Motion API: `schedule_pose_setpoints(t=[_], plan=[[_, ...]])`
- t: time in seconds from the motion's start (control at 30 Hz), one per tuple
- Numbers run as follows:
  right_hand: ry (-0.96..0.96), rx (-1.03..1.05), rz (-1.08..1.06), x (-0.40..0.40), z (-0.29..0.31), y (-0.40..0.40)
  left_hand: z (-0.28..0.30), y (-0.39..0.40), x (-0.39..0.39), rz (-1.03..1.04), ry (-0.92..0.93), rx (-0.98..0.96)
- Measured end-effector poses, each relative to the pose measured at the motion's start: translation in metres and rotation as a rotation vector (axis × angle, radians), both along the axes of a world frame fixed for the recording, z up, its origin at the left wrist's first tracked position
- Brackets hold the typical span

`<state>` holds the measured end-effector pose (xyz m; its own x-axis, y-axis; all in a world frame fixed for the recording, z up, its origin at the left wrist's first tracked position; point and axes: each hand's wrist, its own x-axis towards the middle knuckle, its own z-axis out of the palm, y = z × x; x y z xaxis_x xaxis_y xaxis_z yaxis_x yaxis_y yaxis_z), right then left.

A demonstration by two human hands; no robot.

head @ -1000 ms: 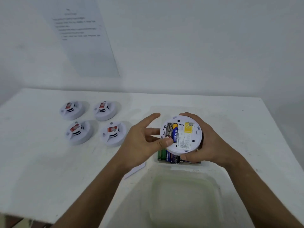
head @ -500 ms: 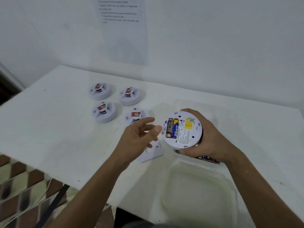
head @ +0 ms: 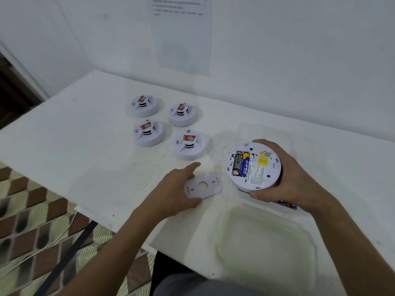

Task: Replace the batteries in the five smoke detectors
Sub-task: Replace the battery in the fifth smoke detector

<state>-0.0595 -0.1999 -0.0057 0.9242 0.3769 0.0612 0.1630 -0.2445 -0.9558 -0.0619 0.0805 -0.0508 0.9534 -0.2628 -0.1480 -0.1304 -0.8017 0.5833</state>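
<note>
Whereas half a sec ago the left hand (head: pixel 173 190) hovered beside the open detector, it has now dropped to the worktop (head: pixel 85 150) and rests on the white mounting plate (head: pixel 203 185) – fingers spread, thumb under the near edge, index pointing away; can't tell if it's gripping yet. The right hand (head: pixel 286 178) is unchanged: wrapped round the fifth smoke detector (head: pixel 254 166), held above the worktop with its back facing up, two batteries (head: pixel 241 164) seated in the compartment at left, a yellow sticker beside them. The camera view has swung further left, so tiled floor (head: pixel 32 221) shows past the worktop edge.

Four other detectors (head: pixel 189 144) sit face-up in a 2x2 group, well apart from the hands. A clear container lid (head: pixel 263 242) lies near the front edge. The right hand and held detector hide most of the spare batteries (head: pixel 288 204) – only a blue-red sliver shows. A printed sheet (head: pixel 181 33) on the wall is cut off at top, text too blurry to read.
</note>
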Motion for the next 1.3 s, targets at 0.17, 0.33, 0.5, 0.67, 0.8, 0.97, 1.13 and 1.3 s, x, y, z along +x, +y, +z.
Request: schedule_pose_setpoints(t=[0.17, 0.33, 0.5, 0.67, 0.8, 0.97, 1.13, 1.3], plan=[[-0.008, -0.013, -0.007, -0.004, 0.002, -0.004, 0.019, 0.004, -0.006, 0.093, -0.143, -0.216], [-0.006, 0.004, -0.027, -0.008, 0.006, -0.007, 0.064, -0.012, 0.0, 0.052, -0.38, -0.381], [-0.03, 0.032, -0.048, -0.01, 0.01, -0.003, 0.087, -0.055, 0.008, -0.222, -0.37, -0.274], [-0.053, 0.037, -0.076, -0.013, 0.011, -0.006, 0.086, -0.074, 0.016, -0.337, -0.351, -0.251], [-0.069, 0.022, -0.109, -0.015, 0.01, -0.009, 0.086, -0.076, 0.021, -0.379, -0.303, -0.181], [-0.063, 0.001, -0.109, -0.018, 0.008, -0.01, 0.086, -0.078, 0.027, -0.425, -0.191, -0.188], [-0.036, 0.005, -0.109, -0.019, 0.008, -0.012, 0.089, -0.08, 0.032, -0.422, -0.105, -0.241], [-0.046, -0.007, -0.105, -0.017, 0.01, -0.015, 0.093, -0.084, 0.034, -0.437, -0.057, -0.287]])
